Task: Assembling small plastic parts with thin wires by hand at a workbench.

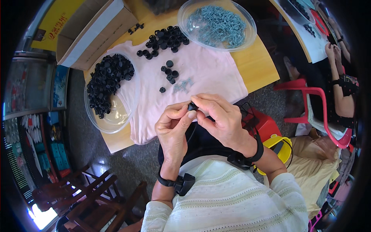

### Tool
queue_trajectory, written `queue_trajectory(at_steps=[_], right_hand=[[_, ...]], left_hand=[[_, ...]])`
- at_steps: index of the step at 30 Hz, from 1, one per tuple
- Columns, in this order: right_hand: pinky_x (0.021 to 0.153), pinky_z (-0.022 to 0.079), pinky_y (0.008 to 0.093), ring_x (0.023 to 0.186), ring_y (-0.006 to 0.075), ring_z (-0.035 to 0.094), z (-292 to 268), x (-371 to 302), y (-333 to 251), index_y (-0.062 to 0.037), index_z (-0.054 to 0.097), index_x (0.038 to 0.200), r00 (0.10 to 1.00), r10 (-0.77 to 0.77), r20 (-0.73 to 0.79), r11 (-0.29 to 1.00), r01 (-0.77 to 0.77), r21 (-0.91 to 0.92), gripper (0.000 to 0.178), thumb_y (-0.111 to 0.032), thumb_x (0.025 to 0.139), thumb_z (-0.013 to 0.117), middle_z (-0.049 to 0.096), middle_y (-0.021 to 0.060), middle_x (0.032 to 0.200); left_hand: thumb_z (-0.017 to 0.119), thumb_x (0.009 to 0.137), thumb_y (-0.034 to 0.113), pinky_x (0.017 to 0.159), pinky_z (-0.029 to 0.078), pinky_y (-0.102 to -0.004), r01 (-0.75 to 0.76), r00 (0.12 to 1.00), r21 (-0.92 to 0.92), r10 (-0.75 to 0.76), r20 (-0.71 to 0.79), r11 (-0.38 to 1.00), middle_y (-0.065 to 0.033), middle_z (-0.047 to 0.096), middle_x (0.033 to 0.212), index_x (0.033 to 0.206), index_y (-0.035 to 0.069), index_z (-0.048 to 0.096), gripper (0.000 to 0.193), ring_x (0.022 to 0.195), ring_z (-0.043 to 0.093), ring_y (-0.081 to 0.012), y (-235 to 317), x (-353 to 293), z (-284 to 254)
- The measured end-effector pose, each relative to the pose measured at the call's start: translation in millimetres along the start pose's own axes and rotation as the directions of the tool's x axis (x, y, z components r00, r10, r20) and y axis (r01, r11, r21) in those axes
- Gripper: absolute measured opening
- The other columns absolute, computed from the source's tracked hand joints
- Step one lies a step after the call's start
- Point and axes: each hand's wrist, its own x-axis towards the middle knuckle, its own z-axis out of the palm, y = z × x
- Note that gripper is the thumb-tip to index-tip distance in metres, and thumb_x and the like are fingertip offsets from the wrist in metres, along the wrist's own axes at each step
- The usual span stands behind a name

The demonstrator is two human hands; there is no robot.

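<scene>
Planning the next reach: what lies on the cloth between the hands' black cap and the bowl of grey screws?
In the head view, a few loose black caps and a small cluster of grey screws lie on the pink cloth.

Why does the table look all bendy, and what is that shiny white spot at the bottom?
Head view: the fisheye lens curves the table edges toward the rim, with black corners around; the white spot is glare on the floor; both hands and the black part they pinch look sharp.
</scene>
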Motion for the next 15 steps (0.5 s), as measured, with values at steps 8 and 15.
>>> queue_trajectory(at_steps=[8,15], right_hand=[[0.067,0.056,0.0320,0.080,0.0260,0.066,-6.8,3.2,-0.6,0.0007,0.063,0.099,0.993,-0.110,-0.049,0.993,0.107,-0.054,0.031,0.006,0.069,0.070,0.066,0.0118,0.096],[0.061,0.048,0.0203,0.073,0.0081,0.060,-49.4,85.6,1.3,-0.0029,0.066,0.106,0.996,0.083,0.026,0.983,-0.086,0.164,0.027,-0.007,0.079,0.069,0.065,0.0036,0.095]], left_hand=[[0.064,0.082,-0.010,0.088,0.051,-0.0291,-0.025,1.000,-0.038,0.025,0.005,0.999,-0.0131,0.064,0.107,0.093,0.001,0.064,0.016,0.096,0.062,-0.0159,-5.4,-2.3,8.2],[0.062,0.087,0.001,0.066,0.049,-0.0230,-0.156,0.977,0.546,0.211,-0.039,0.823,-0.0083,0.065,0.103,0.111,0.000,0.062,0.024,0.081,0.062,-0.0124,12.6,19.4,-8.8]])
